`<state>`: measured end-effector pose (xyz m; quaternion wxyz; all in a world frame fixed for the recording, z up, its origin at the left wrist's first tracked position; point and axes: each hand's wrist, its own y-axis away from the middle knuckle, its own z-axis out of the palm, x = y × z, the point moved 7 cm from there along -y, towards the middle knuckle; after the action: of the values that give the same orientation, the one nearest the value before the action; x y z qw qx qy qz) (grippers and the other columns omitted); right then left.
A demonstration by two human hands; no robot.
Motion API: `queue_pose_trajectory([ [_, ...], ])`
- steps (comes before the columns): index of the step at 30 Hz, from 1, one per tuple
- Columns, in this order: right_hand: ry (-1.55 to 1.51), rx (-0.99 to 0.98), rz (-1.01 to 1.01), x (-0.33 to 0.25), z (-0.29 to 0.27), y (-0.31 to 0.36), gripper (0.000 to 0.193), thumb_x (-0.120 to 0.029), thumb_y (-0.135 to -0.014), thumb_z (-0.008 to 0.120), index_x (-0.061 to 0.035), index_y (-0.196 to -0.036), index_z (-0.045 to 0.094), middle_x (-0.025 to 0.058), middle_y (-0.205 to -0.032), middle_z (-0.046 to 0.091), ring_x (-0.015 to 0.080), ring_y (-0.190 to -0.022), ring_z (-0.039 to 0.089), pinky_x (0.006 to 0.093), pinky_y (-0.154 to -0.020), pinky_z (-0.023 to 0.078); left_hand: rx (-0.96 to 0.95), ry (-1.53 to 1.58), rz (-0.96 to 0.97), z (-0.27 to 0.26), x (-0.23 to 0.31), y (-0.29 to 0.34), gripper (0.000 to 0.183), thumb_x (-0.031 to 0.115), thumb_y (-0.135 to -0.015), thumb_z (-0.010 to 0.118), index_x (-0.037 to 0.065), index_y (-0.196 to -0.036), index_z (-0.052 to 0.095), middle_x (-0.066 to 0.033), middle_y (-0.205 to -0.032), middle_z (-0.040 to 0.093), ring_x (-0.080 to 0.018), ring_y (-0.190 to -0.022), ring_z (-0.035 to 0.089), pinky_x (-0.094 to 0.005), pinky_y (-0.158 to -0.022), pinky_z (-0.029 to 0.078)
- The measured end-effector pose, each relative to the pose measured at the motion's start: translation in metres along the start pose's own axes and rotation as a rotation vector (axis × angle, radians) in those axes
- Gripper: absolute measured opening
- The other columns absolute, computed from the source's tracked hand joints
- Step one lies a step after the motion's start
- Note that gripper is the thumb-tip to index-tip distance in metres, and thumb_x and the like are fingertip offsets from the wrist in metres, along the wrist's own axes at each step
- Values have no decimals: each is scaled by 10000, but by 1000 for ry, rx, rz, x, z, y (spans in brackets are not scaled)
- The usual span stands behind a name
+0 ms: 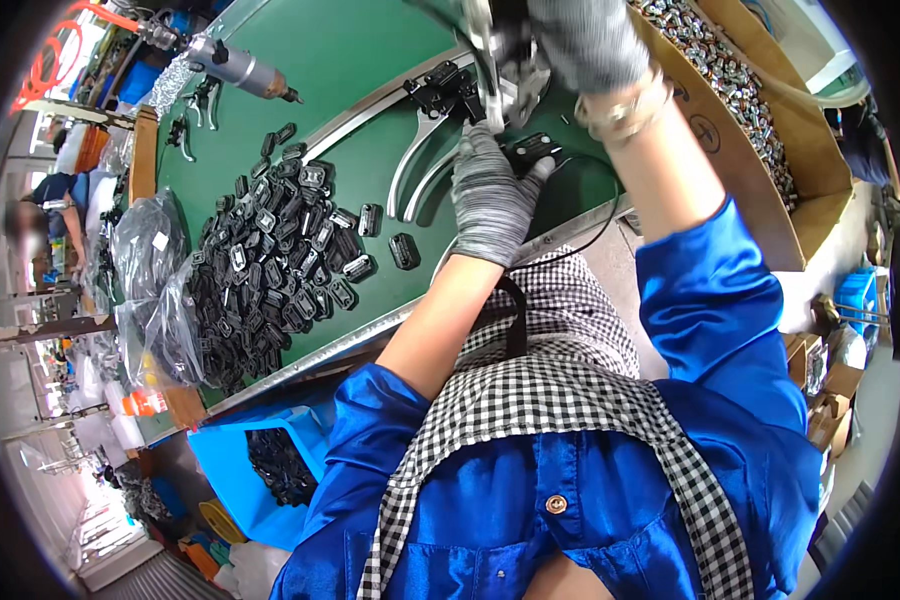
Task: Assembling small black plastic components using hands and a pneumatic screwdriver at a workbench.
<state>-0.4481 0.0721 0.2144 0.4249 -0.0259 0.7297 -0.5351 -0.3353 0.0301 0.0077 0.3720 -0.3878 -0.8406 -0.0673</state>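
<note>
My left hand (pixel 490 195), in a grey knit glove, is closed round a brake lever with a black body (pixel 530 150), under a metal fixture (pixel 498 75). A thin black cable (pixel 610 205) runs from beside that hand. Just left of it lie a curved silver lever (pixel 410 165) and a cluster of black lever bodies (pixel 442 90). My right hand (pixel 590 45), gloved too, is raised at the top edge beside the fixture. Its fingers are out of sight, so what it grips does not show.
Left on the green bench (pixel 360 60) spreads a heap of small black parts (pixel 280 250). A pneumatic screwdriver (pixel 240 70) hangs above silver levers (pixel 205 100). To the right stands a cardboard box (pixel 740 170) of small metal parts. A blue bin (pixel 235 480) sits below the bench.
</note>
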Motion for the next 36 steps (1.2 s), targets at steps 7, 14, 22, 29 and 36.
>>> queue_pose_trajectory([
  [7, -195, 26, 203, 21, -2, -39, 361, -377, -946, 647, -19, -987, 674, -10, -750, 644, 55, -643, 528, 233, -593, 438, 262, -237, 223, -37, 10, -9, 422, 245, -777, 798, 56, -1104, 609, -156, -1080, 629, -335, -956, 626, -425, -879, 503],
  [14, -291, -2, 240, 30, 16, -38, 364, -381, -942, 652, -20, -979, 673, -13, -743, 636, 56, -637, 520, 235, -588, 433, -15, -298, 90, -28, -50, -11, 399, 114, -806, 771, 20, -1151, 595, -177, -1129, 640, -317, -1081, 620, -400, -843, 550],
  [22, -361, 5, 317, 30, 22, -10, 367, -386, -937, 658, -22, -971, 672, -17, -735, 627, 56, -630, 511, 237, -583, 427, 68, -140, 99, -34, -12, -30, 727, 457, -748, 805, 40, -1292, 564, -233, -1199, 569, -399, -1181, 520, -476, -1009, 434],
  [29, -382, 58, 338, 37, 19, -1, 378, -398, -925, 673, -21, -955, 680, -27, -720, 599, 52, -641, 494, 236, -586, 417, 2, -186, 49, -19, -16, -33, 480, 387, -799, 788, 73, -1144, 676, -235, -1230, 589, -366, -1100, 590, -445, -976, 476],
  [36, -390, 64, 426, 41, 13, 10, 395, -396, -927, 678, -21, -1052, 679, -25, -822, 626, 45, -735, 513, 223, -644, 433, 81, -218, 162, -20, -11, -31, 484, 377, -794, 792, 52, -1134, 679, -243, -1187, 613, -372, -1084, 591, -456, -956, 475],
])
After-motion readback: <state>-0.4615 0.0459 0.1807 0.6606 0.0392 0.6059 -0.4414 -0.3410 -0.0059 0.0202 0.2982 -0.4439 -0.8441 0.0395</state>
